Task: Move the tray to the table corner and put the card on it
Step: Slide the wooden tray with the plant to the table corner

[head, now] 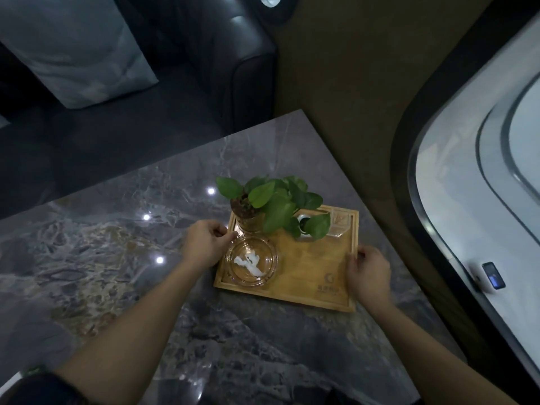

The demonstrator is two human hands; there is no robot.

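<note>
A wooden tray (306,276) lies on the grey marble table (117,258), near its right edge and a little short of the far corner. My left hand (204,244) grips the tray's left rim, and my right hand (369,273) grips its right rim. On the tray stand a leafy green plant in a glass pot (271,206), a round glass ashtray (251,263) with a white scrap inside, and a clear glass piece (340,225) at the back right. No card is visible.
A dark leather sofa (204,54) with a pale cushion (67,45) stands beyond the table's far edge. Brown floor (350,83) runs along the table's right side. A white curved surface (467,185) with a small dark device (493,275) fills the right.
</note>
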